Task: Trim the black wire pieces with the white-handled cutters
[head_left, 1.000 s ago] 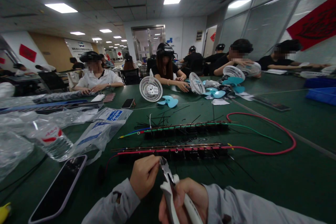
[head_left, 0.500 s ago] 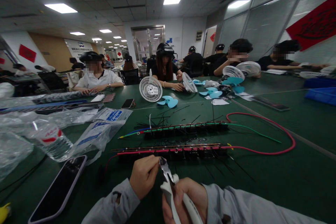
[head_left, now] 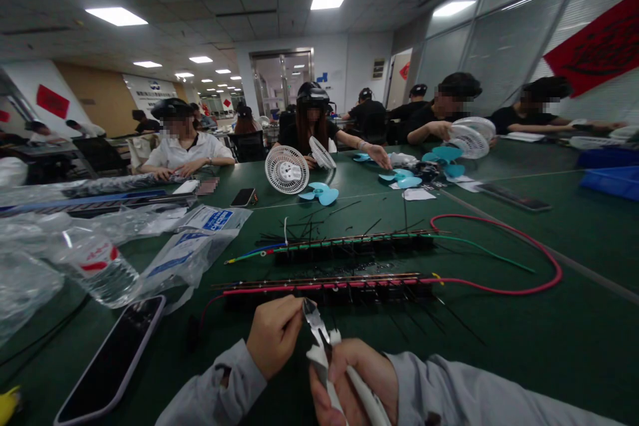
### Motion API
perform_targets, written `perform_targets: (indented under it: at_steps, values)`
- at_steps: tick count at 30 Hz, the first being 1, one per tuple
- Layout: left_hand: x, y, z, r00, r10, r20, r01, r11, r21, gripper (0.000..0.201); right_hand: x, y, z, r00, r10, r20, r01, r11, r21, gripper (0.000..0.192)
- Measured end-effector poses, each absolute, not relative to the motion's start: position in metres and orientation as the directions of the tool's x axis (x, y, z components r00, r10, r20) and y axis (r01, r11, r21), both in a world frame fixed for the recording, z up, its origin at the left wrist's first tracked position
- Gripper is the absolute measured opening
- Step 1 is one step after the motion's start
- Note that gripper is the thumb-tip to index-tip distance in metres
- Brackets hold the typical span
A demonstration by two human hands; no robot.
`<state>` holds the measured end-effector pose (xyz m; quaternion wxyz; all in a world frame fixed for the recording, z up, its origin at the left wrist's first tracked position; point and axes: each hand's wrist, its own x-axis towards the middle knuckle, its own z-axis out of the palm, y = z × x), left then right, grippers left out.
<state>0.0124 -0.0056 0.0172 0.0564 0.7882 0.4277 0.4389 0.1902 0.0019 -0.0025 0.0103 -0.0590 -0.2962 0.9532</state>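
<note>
My right hand (head_left: 357,376) is closed round the white handles of a pair of diagonal cutters (head_left: 316,323), whose metal jaws point up and to the left. Beside the jaw tips, my left hand (head_left: 274,333) is closed in a pinch; what its fingers hold, if anything, is hidden. Just beyond both hands lies a long black strip with a thick red cable (head_left: 379,283) along it and several black zip ties sticking out. Behind that is a second black strip (head_left: 349,247) with a green wire (head_left: 492,249) and more zip ties.
A phone (head_left: 114,359), a water bottle (head_left: 94,263) and clear plastic bags (head_left: 194,246) lie at left. The red cable loops out to the right. Across the green table, co-workers sit among white fan grilles (head_left: 287,170) and blue fan blades (head_left: 319,193). A blue bin (head_left: 612,180) stands far right.
My hands and the cutters stay almost in place. Opposite, a co-worker has moved a fan grille leftward and stretched an arm to the right; another co-worker's grille has shifted rightward.
</note>
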Motion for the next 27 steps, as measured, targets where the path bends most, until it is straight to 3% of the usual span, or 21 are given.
perform_targets:
  at_steps: [16, 27]
  values:
    - [0.0122, -0.0056, 0.0168, 0.253, 0.724, 0.642, 0.619, -0.631, 0.468, 0.024, 0.1884, -0.0004, -0.0019, -0.965, 0.105, -0.242, 0.057, -0.813, -0.579, 0.028]
    - [0.0119, -0.0061, 0.0160, 0.258, 0.736, 0.626, 0.627, -0.621, 0.471, 0.022, 0.1908, 0.0010, -0.0030, -0.977, 0.063, -0.203, 0.060, -0.833, -0.549, 0.029]
